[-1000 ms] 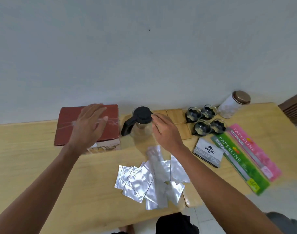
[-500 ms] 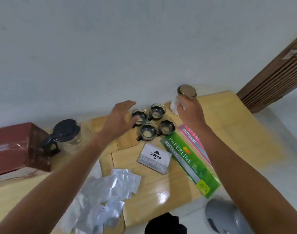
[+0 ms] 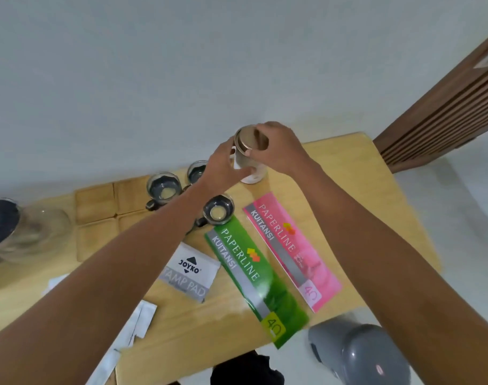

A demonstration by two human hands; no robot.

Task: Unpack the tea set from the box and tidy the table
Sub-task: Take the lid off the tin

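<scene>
Gripping a white canister (image 3: pixel 251 170) at the far side of the table (image 3: pixel 376 195), both hands are seen close together near the wall. The canister's body is held by the left hand (image 3: pixel 223 165), whose fingers are curled round its left side. Its bronze lid (image 3: pixel 247 138) is grasped from above and the right by the right hand (image 3: pixel 278 147), with fingers bent over the rim and the thumb pressed at the lid's near edge. The canister is tilted slightly to the left; whether its base touches the table cannot be told.

Glass cups (image 3: pixel 219 211) with dark holders are set just left of and nearer than the canister, one partly hidden by the left forearm. Wooden coasters (image 3: pixel 109 201) are laid in a block to their left. A glass teapot (image 3: pixel 40 232) with a dark lid is placed at the far left edge, blurred. A green receipt book (image 3: pixel 251 279) and a pink receipt book (image 3: pixel 290 248) are laid side by side on the near right of the table. A stamp pad box (image 3: pixel 190 273) is laid just left of the green one. Foil sachets (image 3: pixel 134 323) are spread at the near left. A grey bin (image 3: pixel 359 354) is seen on the floor, near right.
</scene>
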